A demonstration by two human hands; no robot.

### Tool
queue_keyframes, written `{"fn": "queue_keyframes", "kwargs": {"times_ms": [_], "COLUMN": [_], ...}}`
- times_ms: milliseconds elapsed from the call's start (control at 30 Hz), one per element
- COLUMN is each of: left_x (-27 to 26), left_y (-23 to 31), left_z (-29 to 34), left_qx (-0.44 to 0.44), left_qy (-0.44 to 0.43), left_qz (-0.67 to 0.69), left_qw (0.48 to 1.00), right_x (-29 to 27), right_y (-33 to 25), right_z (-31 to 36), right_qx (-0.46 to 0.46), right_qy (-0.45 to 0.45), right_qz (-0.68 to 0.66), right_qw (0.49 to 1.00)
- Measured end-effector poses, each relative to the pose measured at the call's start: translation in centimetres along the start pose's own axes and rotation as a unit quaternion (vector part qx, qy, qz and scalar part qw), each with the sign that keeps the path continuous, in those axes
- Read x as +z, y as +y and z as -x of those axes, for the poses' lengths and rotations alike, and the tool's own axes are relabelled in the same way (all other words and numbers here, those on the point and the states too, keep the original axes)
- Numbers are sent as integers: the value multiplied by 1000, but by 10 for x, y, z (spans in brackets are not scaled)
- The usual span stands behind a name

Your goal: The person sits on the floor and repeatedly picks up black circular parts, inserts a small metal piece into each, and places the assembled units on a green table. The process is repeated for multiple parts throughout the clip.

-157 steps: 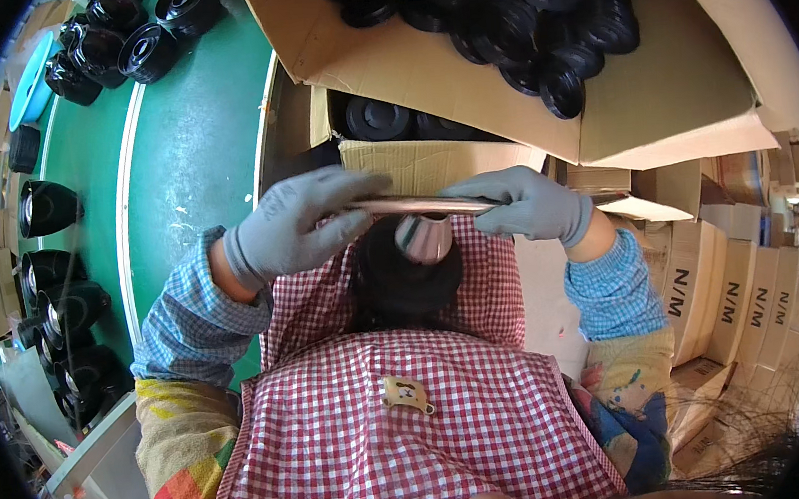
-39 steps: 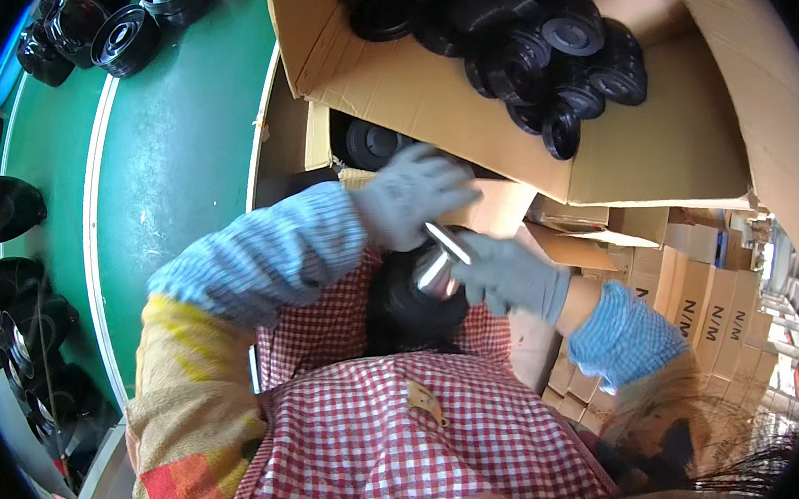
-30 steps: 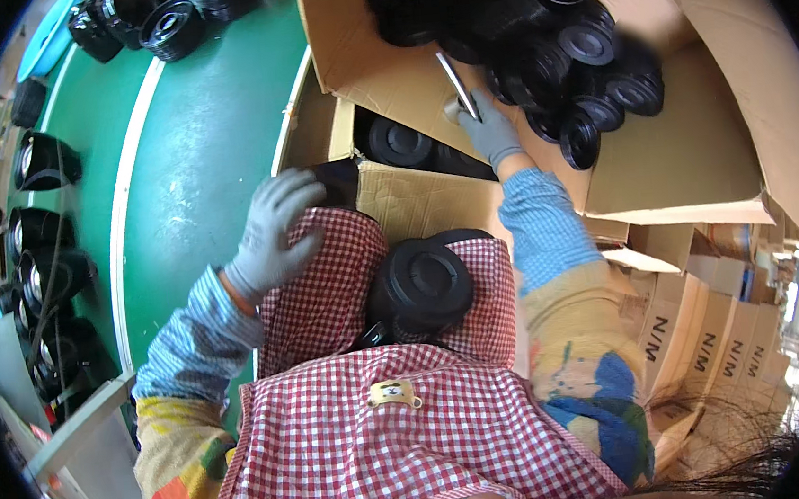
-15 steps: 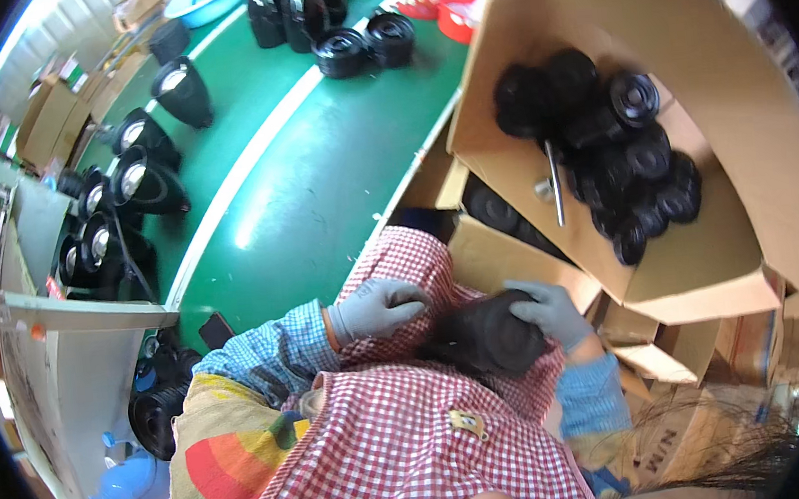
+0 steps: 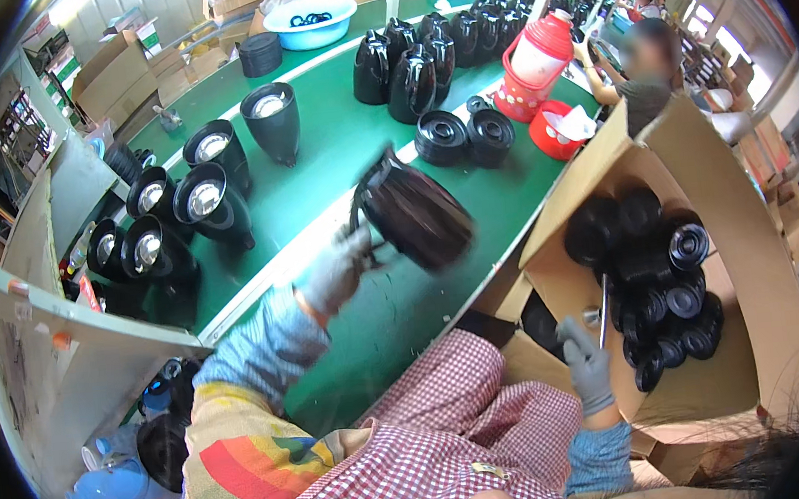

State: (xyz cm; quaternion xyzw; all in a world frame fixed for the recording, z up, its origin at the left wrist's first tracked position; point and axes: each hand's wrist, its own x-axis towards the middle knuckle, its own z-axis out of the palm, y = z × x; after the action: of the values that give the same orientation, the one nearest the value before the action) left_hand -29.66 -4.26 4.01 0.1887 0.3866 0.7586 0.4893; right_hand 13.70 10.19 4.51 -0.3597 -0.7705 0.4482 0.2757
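Observation:
My gloved left hand [image 5: 337, 272] is closed on the handle of a glossy black jug [image 5: 415, 212]. The jug is tilted and slightly blurred above the green tabletop [image 5: 352, 363]. Near the inner flap of the open cardboard box [image 5: 743, 314], my gloved right hand [image 5: 587, 366] is raised with fingers loosely bent and apart, and nothing shows in it. A thin metal rod [image 5: 605, 303] stands just beside its fingertips. Inside the box lie several round black plastic parts [image 5: 648, 266].
Several dark jug bodies with silvery insides [image 5: 215, 209] stand at the left. Glossy black jugs [image 5: 413, 82], stacked black rings [image 5: 442, 136], a red-and-white flask [image 5: 535, 62] and a red tub [image 5: 555, 131] are farther back. A blue basin [image 5: 314, 29] sits behind; a co-worker [image 5: 650, 66] is at far right.
My left hand has moved from my lap up over the table and now holds the jug by its handle. My right hand has left the dark object on my lap and moved beside the box.

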Motion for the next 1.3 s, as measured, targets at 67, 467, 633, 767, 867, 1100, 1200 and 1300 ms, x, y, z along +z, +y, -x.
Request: {"fn": "queue_keyframes", "kwargs": {"times_ms": [67,467,633,767,867,1100,1200,1300], "left_x": [-47,-116,-114,-142,-166,-31,41,102], "left_y": [12,76,112,142,146,127,105,70], "left_z": [-92,-332,-265,-213,-205,-81,-7,36], "left_qx": [101,85,339,112,142,367,380,356], "left_qy": [86,341,374,403,365,100,-81,-297], "left_qz": [-164,-403,-760,-825,-798,-791,-746,-635], "left_qw": [978,845,408,381,459,479,540,619], "right_x": [15,25,18,28,29,2,-7,-21], "right_y": [28,57,89,104,69,50,19,-41], "right_z": [18,66,86,84,68,109,105,91], "right_qx": [63,279,284,282,225,158,96,-31], "right_qy": [-1,22,35,19,-6,67,57,52], "right_qz": [8,14,-9,-37,28,-1,24,108], "right_qw": [998,960,958,958,974,985,993,992]}}
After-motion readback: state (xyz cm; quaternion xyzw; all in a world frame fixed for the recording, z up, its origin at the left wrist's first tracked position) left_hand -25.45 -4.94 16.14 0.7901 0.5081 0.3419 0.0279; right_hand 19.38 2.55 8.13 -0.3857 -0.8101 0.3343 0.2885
